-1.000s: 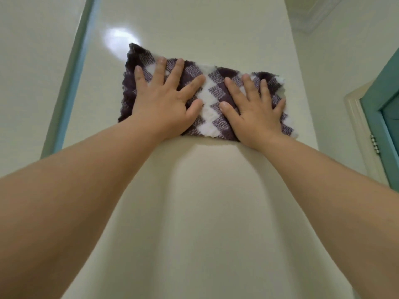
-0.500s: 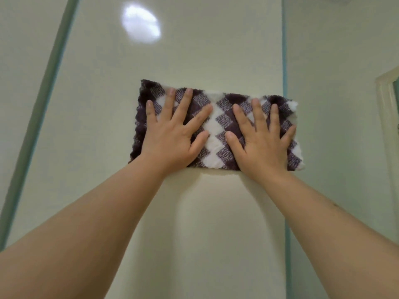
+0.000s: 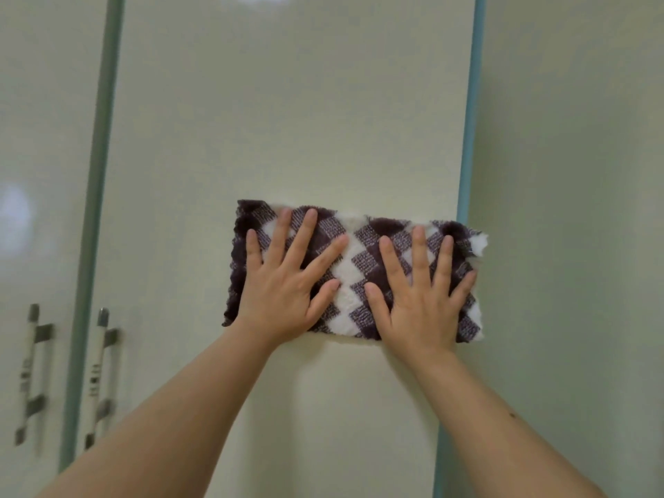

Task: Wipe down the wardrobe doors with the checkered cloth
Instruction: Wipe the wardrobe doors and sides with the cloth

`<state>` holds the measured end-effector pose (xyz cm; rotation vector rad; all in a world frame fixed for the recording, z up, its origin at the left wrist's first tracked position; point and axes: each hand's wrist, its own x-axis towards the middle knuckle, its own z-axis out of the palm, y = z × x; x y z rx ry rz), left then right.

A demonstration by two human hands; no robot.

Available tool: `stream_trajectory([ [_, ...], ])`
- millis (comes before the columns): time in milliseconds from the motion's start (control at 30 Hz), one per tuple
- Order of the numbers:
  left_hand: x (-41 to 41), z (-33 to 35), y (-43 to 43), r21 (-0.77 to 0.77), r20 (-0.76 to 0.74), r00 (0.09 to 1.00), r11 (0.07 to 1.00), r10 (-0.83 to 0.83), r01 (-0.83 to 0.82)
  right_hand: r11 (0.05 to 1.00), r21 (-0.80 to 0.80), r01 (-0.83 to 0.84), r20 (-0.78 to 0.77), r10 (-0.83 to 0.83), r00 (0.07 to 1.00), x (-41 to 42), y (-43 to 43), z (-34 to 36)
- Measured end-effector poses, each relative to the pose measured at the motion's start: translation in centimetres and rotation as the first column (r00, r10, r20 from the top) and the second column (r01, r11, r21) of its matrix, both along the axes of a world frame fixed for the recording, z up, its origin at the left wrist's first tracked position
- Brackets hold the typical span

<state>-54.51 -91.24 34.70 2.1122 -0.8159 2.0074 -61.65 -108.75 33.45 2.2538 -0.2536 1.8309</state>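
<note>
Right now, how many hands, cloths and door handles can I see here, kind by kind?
Hands: 2 (left hand, right hand), both pressed flat
Checkered cloth: 1
Door handles: 2 (left handle, right handle)
Total: 5

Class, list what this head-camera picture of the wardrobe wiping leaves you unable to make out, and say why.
Head view: the cloth covers part of the door, so that patch's cleanliness is unknown.
Cloth parts under the left hand and right hand are hidden.
The handles are blurred; their markings are unreadable.
The door's top and bottom are cut off by the frame.
</note>
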Motion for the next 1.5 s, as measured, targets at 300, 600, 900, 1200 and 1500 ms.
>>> stream_trajectory([
  [300, 0.0, -6.9, 0.4, -0.018, -0.041, 0.999, 1.0, 0.021, -0.021, 1.0, -0.021, -0.001, -0.074, -0.001, 0.997, -0.2, 0.1, -5.9],
  [600, 0.3, -9.7, 1.2, 0.062, -0.037, 0.999, 0.998, 0.006, -0.004, 1.0, -0.018, -0.02, -0.075, 0.019, 0.997, -0.3, 0.2, -10.1],
  [900, 0.8, -1.8, 2.7, 0.057, -0.008, 1.0, 0.998, 0.027, -0.027, 0.997, -0.078, -0.028, -0.088, 0.022, 0.996, 0.0, 1.1, -0.4],
  [1200, 0.9, 10.1, 2.8, -0.002, -0.039, 0.999, 1.0, -0.016, 0.015, 0.997, -0.078, 0.025, -0.098, -0.033, 0.995, -0.2, 1.5, 12.1],
  [1500, 1.0, 18.8, 1.9, 0.018, -0.022, 1.0, 1.0, -0.02, 0.02, 0.999, -0.03, 0.02, -0.064, -0.022, 0.998, -0.4, 0.8, 19.3],
])
